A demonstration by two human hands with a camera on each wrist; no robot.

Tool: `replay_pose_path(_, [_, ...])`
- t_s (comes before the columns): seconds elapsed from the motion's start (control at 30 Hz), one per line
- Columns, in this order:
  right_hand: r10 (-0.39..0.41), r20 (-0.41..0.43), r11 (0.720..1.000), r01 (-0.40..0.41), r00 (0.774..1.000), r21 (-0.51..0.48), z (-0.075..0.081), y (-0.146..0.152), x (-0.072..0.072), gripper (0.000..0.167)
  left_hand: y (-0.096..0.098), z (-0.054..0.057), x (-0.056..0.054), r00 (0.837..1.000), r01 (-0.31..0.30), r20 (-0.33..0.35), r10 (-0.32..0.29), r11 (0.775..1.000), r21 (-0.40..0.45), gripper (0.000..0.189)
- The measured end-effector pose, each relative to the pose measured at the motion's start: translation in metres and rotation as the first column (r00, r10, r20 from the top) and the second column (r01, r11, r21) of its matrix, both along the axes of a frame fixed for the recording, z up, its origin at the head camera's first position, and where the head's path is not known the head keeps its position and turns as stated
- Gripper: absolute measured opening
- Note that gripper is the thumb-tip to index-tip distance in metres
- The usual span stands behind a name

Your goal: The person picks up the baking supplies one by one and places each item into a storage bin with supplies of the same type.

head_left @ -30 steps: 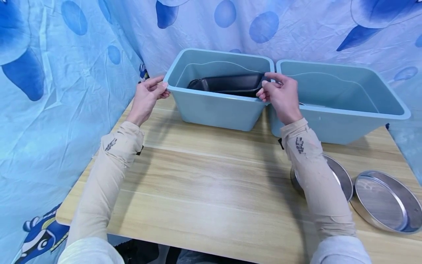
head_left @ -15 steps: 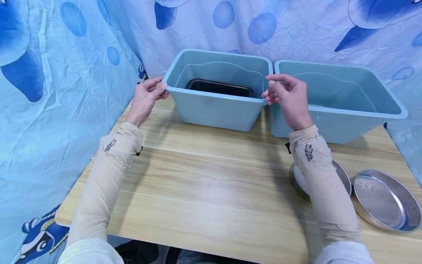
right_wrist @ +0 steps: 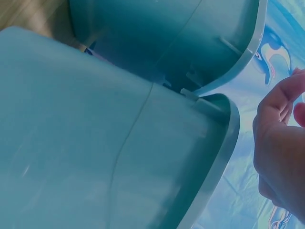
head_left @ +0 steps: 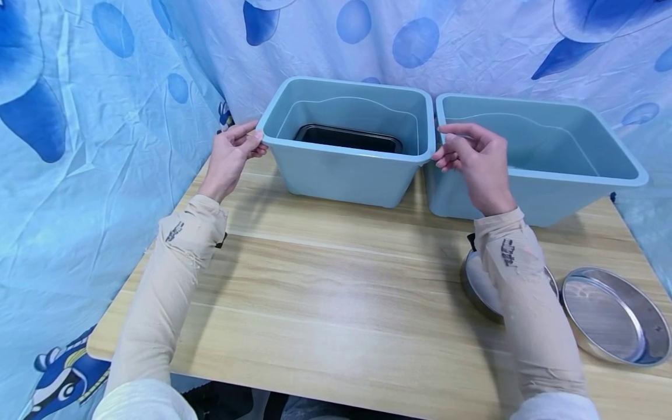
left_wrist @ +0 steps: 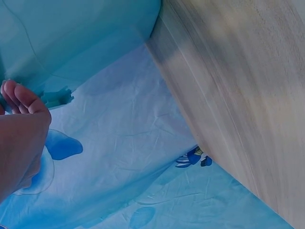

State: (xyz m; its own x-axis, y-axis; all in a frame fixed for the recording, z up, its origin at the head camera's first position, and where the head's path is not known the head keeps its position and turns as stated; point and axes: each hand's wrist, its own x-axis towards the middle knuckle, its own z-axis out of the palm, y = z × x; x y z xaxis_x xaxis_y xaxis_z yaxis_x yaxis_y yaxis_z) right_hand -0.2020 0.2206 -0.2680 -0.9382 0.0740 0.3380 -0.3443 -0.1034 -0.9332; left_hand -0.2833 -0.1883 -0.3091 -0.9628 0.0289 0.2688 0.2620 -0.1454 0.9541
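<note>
My left hand (head_left: 229, 160) pinches the left end of the rim of the left light-blue plastic bin (head_left: 341, 178). In the left wrist view the fingers of that left hand (left_wrist: 26, 129) curl at the bin's edge. Low inside this bin lies a black rectangular pan (head_left: 346, 139), its lower part hidden by the front wall. Near the neighbouring rims of the two bins hovers my right hand (head_left: 480, 166), fingers loosely bent and holding nothing. The right wrist view shows this right hand (right_wrist: 281, 148) apart from the rims. Behind it stands the right light-blue bin (head_left: 556, 195).
Two round metal pans sit on the wooden table (head_left: 325, 291) at the right: one pan (head_left: 479, 286) partly covered by my right forearm, the other pan (head_left: 609, 321) beside it. A blue patterned curtain (head_left: 126, 146) hangs behind and to the left.
The black pan has gone from raised and tilted by my right hand to lying low in the left bin. My right hand has let go and moved right; the left stays put.
</note>
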Motion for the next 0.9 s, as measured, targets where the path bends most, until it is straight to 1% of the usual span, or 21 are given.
replay_pose_path(0.17, [-0.003,-0.010,1.000,0.003,1.000,-0.004,-0.001,0.007,0.006,0.017,0.000,-0.002,0.001,1.000,0.000,-0.004,0.000,1.000,0.013,0.043])
replay_pose_path(0.3, [-0.030,-0.017,0.999,0.031,0.999,0.013,-0.001,0.017,0.012,0.017,-0.001,-0.005,0.002,1.000,0.004,0.013,-0.004,1.000,0.009,0.045])
replay_pose_path(0.5, [-0.067,-0.026,0.998,0.067,0.997,0.000,-0.001,0.037,0.022,0.018,-0.004,-0.013,0.007,0.999,-0.029,0.045,0.032,0.998,-0.048,0.046])
replay_pose_path(0.6, [-0.084,-0.028,0.996,0.084,0.996,-0.017,-0.001,0.051,0.027,0.018,-0.005,-0.019,0.012,0.996,-0.060,0.058,0.067,0.993,-0.105,0.042])
replay_pose_path(0.67, [-0.100,-0.030,0.995,0.099,0.995,-0.030,-0.001,0.062,0.031,0.018,-0.005,-0.025,0.015,0.995,-0.069,0.061,0.078,0.988,-0.141,0.040])
replay_pose_path(0.73, [-0.121,-0.035,0.992,0.119,0.992,-0.042,-0.001,0.074,0.035,0.018,-0.004,-0.033,0.019,0.994,-0.068,0.067,0.083,0.977,-0.200,0.037])
replay_pose_path(0.8, [-0.139,-0.033,0.989,0.136,0.990,-0.065,-0.001,0.087,0.040,0.019,-0.003,-0.040,0.023,0.994,-0.051,0.079,0.074,0.965,-0.256,0.035])
replay_pose_path(0.9, [-0.179,-0.032,0.980,0.176,0.983,-0.090,-0.001,0.106,0.046,0.020,0.003,-0.048,0.029,0.994,0.004,0.104,0.035,0.936,-0.353,0.035])
